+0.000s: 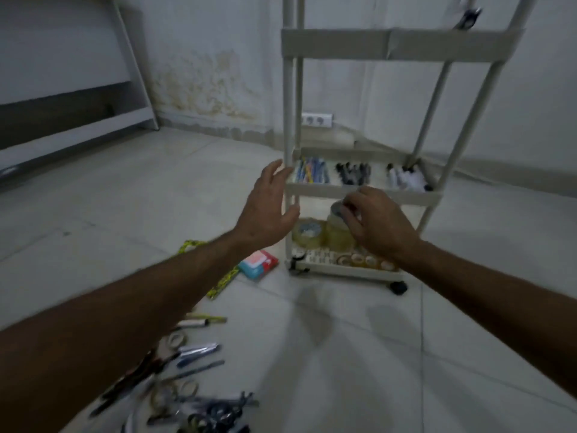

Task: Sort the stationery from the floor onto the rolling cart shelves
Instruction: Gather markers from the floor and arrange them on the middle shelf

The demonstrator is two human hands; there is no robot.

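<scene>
the right hand (374, 223) pinches a small grey tape roll (338, 210), lying flat with its hole upward, atop the clear tape rolls (337, 232) on the white plastic rolling cart (343, 190)'s bottom shelf. the left hand (265, 210) hovers, fingers spread, at the cart's left post.

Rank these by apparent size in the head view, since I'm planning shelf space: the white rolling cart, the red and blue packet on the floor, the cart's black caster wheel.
1. White rolling cart, largest by far.
2. Red and blue packet.
3. Black caster wheel, smallest.
</scene>
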